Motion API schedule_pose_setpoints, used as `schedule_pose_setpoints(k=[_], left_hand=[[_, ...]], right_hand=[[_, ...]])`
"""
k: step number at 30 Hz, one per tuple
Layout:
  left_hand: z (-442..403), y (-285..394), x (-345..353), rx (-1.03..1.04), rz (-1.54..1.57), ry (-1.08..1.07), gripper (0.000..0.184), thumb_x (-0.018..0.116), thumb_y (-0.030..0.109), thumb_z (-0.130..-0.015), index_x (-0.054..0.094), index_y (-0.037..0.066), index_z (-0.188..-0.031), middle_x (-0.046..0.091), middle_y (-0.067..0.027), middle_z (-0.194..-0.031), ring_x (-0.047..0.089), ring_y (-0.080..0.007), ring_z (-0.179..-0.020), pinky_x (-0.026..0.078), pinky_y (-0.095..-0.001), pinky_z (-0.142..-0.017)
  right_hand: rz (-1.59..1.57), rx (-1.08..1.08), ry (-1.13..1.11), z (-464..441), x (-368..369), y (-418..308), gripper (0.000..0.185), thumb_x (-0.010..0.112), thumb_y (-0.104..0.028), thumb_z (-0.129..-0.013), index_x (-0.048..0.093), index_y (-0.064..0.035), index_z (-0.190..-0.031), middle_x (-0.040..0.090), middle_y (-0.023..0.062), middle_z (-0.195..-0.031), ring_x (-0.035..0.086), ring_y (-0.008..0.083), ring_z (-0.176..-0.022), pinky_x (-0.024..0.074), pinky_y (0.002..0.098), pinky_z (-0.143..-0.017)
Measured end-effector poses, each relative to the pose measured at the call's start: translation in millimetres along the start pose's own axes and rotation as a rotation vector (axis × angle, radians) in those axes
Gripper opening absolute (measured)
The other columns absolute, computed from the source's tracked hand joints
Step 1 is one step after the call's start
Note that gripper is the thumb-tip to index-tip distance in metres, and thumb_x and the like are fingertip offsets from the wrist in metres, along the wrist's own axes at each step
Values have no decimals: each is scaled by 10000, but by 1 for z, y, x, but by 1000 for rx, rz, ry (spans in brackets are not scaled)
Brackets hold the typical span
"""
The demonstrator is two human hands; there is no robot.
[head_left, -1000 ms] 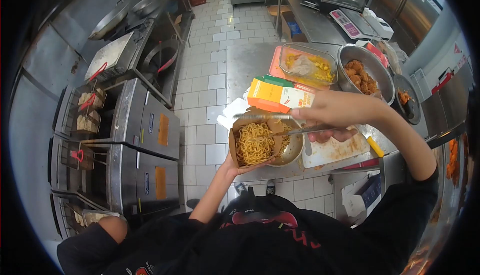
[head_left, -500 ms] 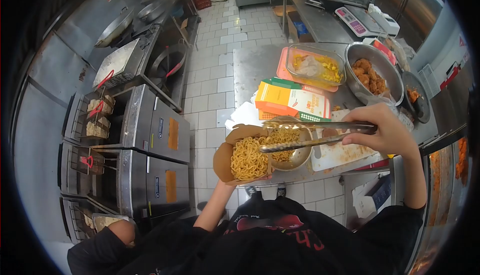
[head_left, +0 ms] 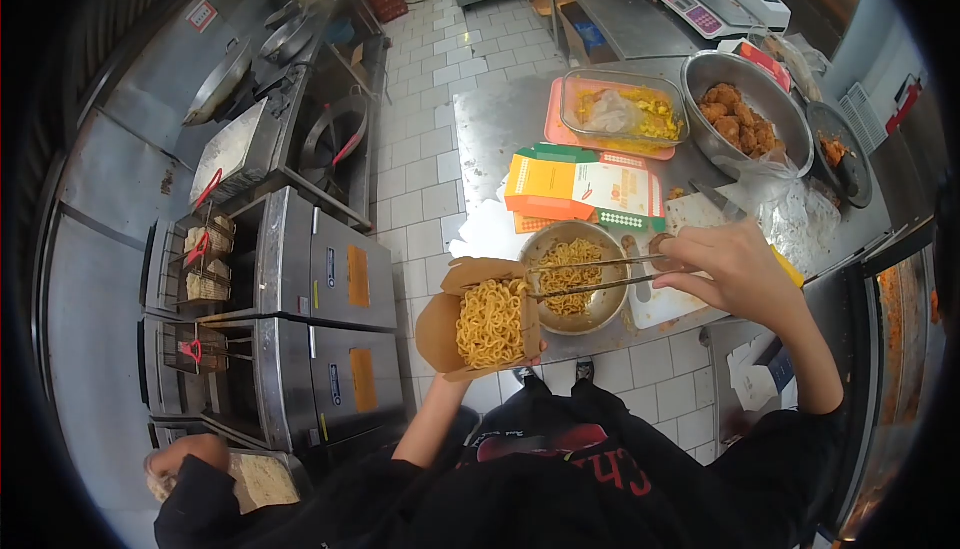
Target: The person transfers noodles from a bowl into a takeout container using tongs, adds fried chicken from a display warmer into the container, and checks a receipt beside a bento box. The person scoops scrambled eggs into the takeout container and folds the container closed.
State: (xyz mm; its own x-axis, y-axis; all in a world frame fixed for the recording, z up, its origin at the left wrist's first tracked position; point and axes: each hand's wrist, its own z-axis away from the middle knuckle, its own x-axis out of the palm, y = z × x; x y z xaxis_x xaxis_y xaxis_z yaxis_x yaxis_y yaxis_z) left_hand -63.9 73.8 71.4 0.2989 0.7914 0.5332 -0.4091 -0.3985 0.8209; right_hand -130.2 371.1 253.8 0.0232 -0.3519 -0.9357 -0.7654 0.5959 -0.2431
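Steel table [head_left: 500,114], bare at its far-left corner. From my station I count one carton [head_left: 437,331] packed with noodles [head_left: 492,324] — left hand [head_left: 452,389] gripping it from below, by the near-left table edge; one pair of tongs [head_left: 620,282] pinched in the right hand [head_left: 725,261], tips apart beside the carton; one bowl [head_left: 600,310], noodles inside; one basin [head_left: 786,99], fried pieces [head_left: 738,117].

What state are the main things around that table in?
Brown cardboard box: open, holding noodles
Slim metal tongs: arms parted
Small round metal bowl: holding noodles
Rectangular glass container: open, holding yellow food
Large round metal bowl: holding browned pieces
Multicoloured printed carton: flat
Left hand: supporting box
Right hand: gripping tongs
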Motion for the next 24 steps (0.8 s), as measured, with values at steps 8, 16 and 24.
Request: schedule_pose_setpoints(k=[8, 16, 24], left_hand=[[-1, 0, 2, -29, 645, -161, 702, 356, 588, -851, 305, 99, -1353, 334, -203, -1343, 430, -535, -1058, 384, -630, -885], [-13, 1, 14, 27, -116, 60, 596, 526, 473, -827, 371, 134, -1292, 479, -137, -1230, 493, -345, -1082, 445, -520, -878], [-20, -1, 3, -111, 765, -127, 491, 454, 392, -891, 359, 104, -1277, 446, -132, -1241, 509, -367, -1028, 471, -503, -857]], right_hand=[[28, -43, 29, -1, 3, -3, 212, 654, -258, -746, 563, -70, -780, 484, 43, -604, 515, 222, -536, 343, 328, -473], [182, -150, 43, -15, -21, -22, 258, 600, -319, -785, 495, -83, -774, 465, 24, -646, 531, 172, -563, 380, 302, -482], [282, -78, -52, -5, -7, -35, 319, 605, -342, -778, 485, -53, -842, 482, 36, -730, 561, 161, -618, 407, 280, -496]])
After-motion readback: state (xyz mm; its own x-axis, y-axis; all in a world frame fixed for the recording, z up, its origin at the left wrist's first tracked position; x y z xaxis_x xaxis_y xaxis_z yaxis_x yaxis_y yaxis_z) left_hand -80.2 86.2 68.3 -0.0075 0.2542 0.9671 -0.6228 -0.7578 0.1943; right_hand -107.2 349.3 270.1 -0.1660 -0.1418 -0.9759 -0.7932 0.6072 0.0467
